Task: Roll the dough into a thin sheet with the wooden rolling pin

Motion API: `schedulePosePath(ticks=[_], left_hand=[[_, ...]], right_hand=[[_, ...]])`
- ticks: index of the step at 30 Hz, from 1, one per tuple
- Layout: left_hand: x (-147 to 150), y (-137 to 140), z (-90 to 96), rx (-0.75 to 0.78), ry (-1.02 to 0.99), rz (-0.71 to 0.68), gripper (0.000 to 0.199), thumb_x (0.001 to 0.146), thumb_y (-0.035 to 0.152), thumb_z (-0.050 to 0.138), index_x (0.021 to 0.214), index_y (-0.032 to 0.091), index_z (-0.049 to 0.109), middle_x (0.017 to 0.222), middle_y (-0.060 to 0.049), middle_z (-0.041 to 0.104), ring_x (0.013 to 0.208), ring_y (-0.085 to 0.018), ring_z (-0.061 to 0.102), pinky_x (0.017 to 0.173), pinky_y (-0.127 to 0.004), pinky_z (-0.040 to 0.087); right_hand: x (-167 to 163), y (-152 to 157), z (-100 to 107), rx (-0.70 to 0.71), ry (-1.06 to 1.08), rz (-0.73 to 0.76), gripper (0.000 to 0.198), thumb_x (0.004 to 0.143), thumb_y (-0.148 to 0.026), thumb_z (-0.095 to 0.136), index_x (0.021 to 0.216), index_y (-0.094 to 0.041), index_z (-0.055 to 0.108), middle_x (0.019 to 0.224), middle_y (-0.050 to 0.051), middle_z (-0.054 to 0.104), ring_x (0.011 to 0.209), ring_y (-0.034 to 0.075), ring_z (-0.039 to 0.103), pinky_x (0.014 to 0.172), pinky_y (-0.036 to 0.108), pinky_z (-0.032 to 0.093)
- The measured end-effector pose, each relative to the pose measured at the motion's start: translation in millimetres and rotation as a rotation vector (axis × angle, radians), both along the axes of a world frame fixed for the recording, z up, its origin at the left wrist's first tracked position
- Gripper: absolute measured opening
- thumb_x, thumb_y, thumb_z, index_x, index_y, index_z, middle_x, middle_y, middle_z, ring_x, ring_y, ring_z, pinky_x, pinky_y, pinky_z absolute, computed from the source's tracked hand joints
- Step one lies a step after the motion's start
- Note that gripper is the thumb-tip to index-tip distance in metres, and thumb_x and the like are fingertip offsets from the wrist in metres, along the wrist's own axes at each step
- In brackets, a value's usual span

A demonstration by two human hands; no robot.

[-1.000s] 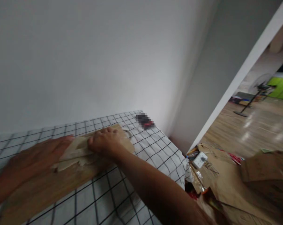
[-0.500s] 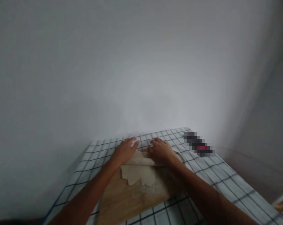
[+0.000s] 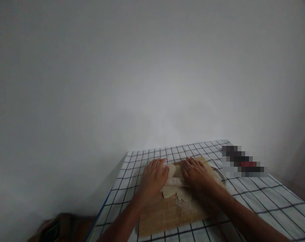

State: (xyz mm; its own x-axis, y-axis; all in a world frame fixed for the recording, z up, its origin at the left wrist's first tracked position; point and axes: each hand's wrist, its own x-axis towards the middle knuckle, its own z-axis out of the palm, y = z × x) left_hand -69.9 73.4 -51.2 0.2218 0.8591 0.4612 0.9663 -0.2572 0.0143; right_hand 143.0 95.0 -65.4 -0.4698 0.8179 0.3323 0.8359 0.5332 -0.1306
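Observation:
A pale rolling pin [image 3: 176, 182] lies across a flat sheet of dough [image 3: 169, 192] with ragged edges. Beneath the dough is a wooden board [image 3: 165, 218]. My left hand [image 3: 155, 174] rests palm down over the pin's left end, fingers stretched forward and thumb apart. Over its right end lies my right hand [image 3: 194, 173], also palm down with extended fingers. Both hands cover the pin's ends, so only its middle shows. Part of the dough extends beyond the pin, between the hands.
A white tablecloth with dark grid lines [image 3: 258, 201] covers the table, which stands against a plain wall [image 3: 152, 84]. A blurred-out dark and red item [image 3: 244, 161] lies at the right. Near the board's right edge is a pale curved strip [image 3: 220, 174]. Something brown [image 3: 64, 227] sits below the table's left side.
The hands and the rolling pin have come back towards me over the dough, so less dough shows on the near side. The view has swung left, shifting everything rightward.

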Motion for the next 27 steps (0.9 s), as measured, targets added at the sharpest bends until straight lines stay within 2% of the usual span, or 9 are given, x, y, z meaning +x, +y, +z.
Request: schedulePosePath(ticks=[2, 5, 8, 11, 16, 18, 22, 27], left_hand=[[0.9, -11.7, -2.7, 0.076, 0.022, -0.002, 0.037, 0.098, 0.031, 0.04, 0.13, 0.021, 0.056, 0.132, -0.01, 0.061, 0.128, -0.026, 0.051, 0.108, -0.047, 0.041], [0.9, -30.1, -7.3, 0.158, 0.055, -0.008, 0.037, 0.097, 0.03, 0.042, 0.13, 0.022, 0.056, 0.135, -0.01, 0.06, 0.132, -0.028, 0.048, 0.11, -0.051, 0.04], [0.0, -45.4, -10.6, 0.178, 0.071, -0.032, 0.039, 0.097, 0.028, 0.041, 0.133, 0.02, 0.054, 0.14, -0.009, 0.056, 0.136, -0.028, 0.044, 0.112, -0.052, 0.038], [1.1, -52.6, -10.5, 0.156, 0.061, -0.034, 0.041, 0.096, 0.023, 0.04, 0.134, 0.02, 0.054, 0.142, -0.007, 0.055, 0.139, -0.028, 0.04, 0.112, -0.052, 0.036], [6.7, -44.1, -4.0, 0.021, 0.016, 0.084, 0.04, 0.095, 0.023, 0.039, 0.131, 0.026, 0.057, 0.139, -0.004, 0.058, 0.135, -0.03, 0.044, 0.11, -0.055, 0.036], [7.2, -36.7, 1.1, -0.027, 0.022, 0.1, 0.04, 0.095, 0.025, 0.04, 0.131, 0.026, 0.058, 0.139, -0.004, 0.058, 0.134, -0.028, 0.045, 0.11, -0.051, 0.036], [5.4, -21.2, 12.1, -0.147, 0.057, 0.037, 0.034, 0.095, 0.02, 0.039, 0.117, 0.025, 0.064, 0.134, -0.004, 0.061, 0.124, -0.024, 0.054, 0.107, -0.041, 0.04], [5.3, -4.9, 15.2, -0.173, 0.004, 0.123, 0.035, 0.099, 0.023, 0.032, 0.108, 0.021, 0.065, 0.108, -0.01, 0.07, 0.106, -0.024, 0.063, 0.096, -0.039, 0.045]], right_hand=[[1.5, -8.8, -3.5, 0.02, 0.063, 0.038, 0.042, 0.095, -0.023, 0.039, 0.133, -0.015, 0.054, 0.142, 0.018, 0.051, 0.139, 0.032, 0.037, 0.11, 0.056, 0.033], [5.5, -26.2, -2.6, 0.022, 0.229, 0.11, 0.046, 0.09, -0.018, 0.041, 0.136, -0.014, 0.051, 0.14, 0.016, 0.053, 0.134, 0.028, 0.043, 0.111, 0.05, 0.037], [12.7, -42.2, -0.4, 0.01, 0.373, 0.17, 0.05, 0.087, -0.013, 0.041, 0.136, -0.016, 0.05, 0.143, 0.013, 0.051, 0.133, 0.022, 0.046, 0.112, 0.041, 0.039], [22.2, -44.8, -1.6, 0.003, 0.389, 0.136, 0.047, 0.087, -0.012, 0.04, 0.133, -0.016, 0.054, 0.141, 0.013, 0.052, 0.13, 0.022, 0.048, 0.111, 0.04, 0.039], [29.9, -11.2, 1.2, 0.051, 0.184, 0.033, 0.039, 0.095, -0.021, 0.039, 0.129, -0.016, 0.058, 0.135, 0.014, 0.058, 0.134, 0.027, 0.044, 0.113, 0.05, 0.031], [25.6, 8.1, 8.3, 0.058, 0.089, 0.019, 0.036, 0.097, -0.024, 0.039, 0.125, -0.018, 0.059, 0.133, 0.013, 0.06, 0.13, 0.027, 0.047, 0.112, 0.051, 0.029], [7.2, 42.4, 25.6, 0.06, 0.04, 0.007, 0.039, 0.102, -0.03, 0.029, 0.105, -0.018, 0.065, 0.108, 0.012, 0.069, 0.105, 0.024, 0.062, 0.099, 0.04, 0.04], [-14.8, 79.5, 33.1, 0.02, -0.009, 0.067, 0.046, 0.104, -0.035, 0.023, 0.099, -0.018, 0.066, 0.101, 0.011, 0.07, 0.092, 0.021, 0.066, 0.08, 0.031, 0.046]])
